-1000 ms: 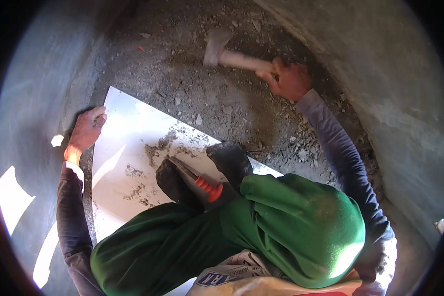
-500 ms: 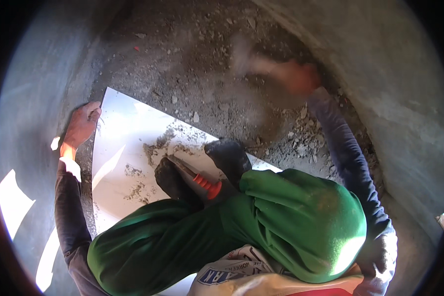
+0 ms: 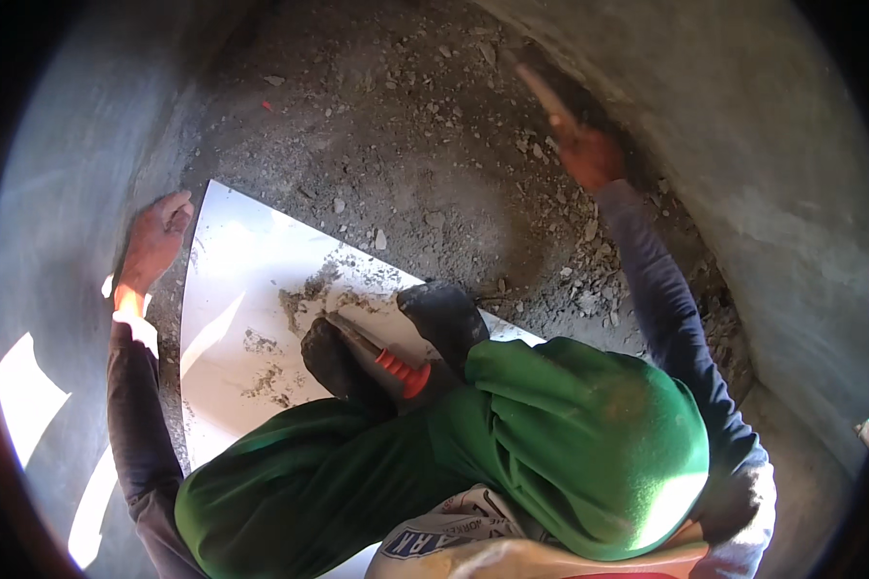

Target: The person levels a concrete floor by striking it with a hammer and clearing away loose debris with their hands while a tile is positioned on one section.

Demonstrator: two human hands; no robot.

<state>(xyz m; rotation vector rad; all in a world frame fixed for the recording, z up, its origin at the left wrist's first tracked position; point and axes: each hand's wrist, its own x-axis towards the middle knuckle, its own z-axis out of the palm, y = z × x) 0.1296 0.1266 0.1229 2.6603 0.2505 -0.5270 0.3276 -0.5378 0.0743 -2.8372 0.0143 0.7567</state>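
Left wall [image 3: 63, 241]: smooth grey, alongside the left hand [image 3: 154, 236]. Hard-edged sunlit patches [image 3: 29, 396] on it, nearer the body than that hand. Right wall [image 3: 763, 193]: grey, mottled, appears curved (fisheye), right of the right hand [image 3: 592, 157]. Floor [image 3: 357, 125] between the hands: grey-brown, gritty, dimmer toward the far end. Stone chips [image 3: 587, 262] denser just bodyward of the right hand.

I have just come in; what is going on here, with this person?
Someone in green trousers has both feet on a white sheet. The right hand grips a wooden-handled tool, its far end blurred, over rubble-strewn ground. The left hand is curled near the wall, beside the sheet's corner. A red-handled tool lies between the feet.
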